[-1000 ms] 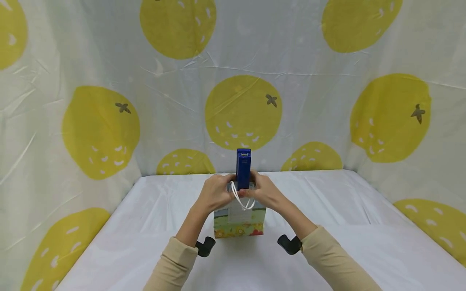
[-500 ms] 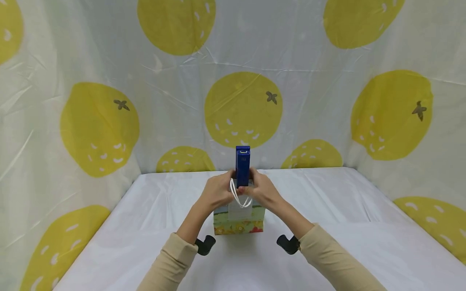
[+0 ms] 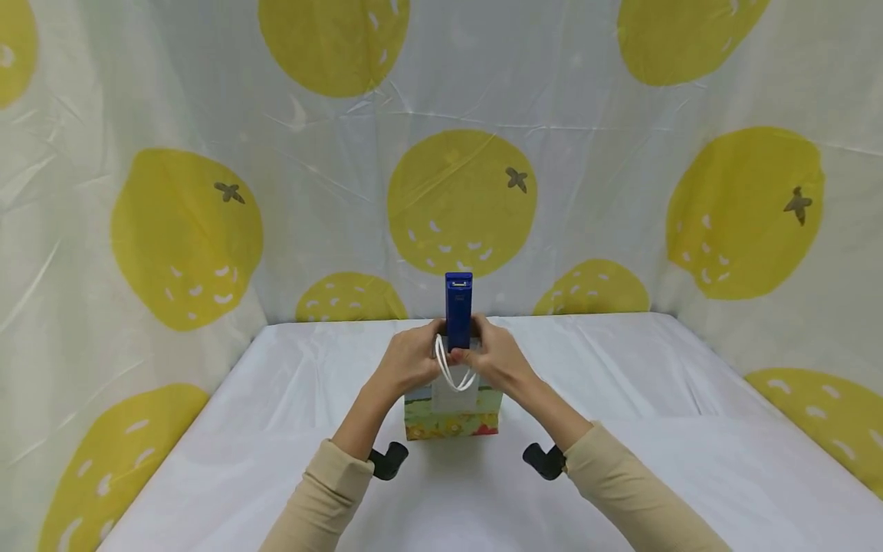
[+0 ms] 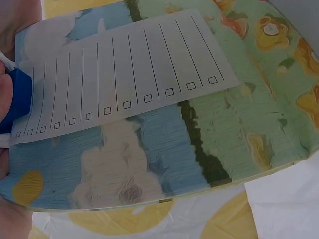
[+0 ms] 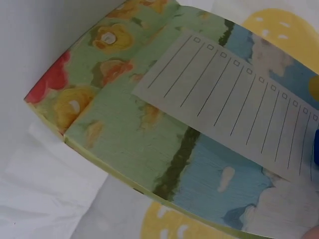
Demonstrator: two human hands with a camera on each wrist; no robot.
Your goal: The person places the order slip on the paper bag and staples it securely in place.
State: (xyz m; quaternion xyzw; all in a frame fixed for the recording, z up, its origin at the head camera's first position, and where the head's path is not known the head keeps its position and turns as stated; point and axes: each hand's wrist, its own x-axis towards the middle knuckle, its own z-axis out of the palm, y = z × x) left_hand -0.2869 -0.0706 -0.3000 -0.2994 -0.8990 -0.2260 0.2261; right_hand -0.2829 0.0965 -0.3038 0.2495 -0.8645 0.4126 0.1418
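A paper gift bag (image 3: 421, 418) with painted flowers, sky and clouds is in front of me in the head view. On its front lies a white checklist sheet (image 4: 129, 79) with ruled lines and small boxes, also filling the right wrist view. A blue stapler (image 3: 458, 310) stands upright at the bag's top edge. My left hand (image 3: 410, 360) and right hand (image 3: 505, 359) grip it low down from either side, the right thumb across its front. White cord handles (image 3: 451, 368) hang over the sheet. The stapler's lower end is hidden by my fingers.
The bag is over a white-covered table (image 3: 607, 475). A white curtain (image 3: 331, 169) printed with yellow fruit surrounds the table at the back and sides. Black wrist mounts (image 3: 389, 461) sit at both wrists.
The whole head view has shifted slightly upward in the picture. Both hands keep their hold on the stapler, and the bag stays between them.
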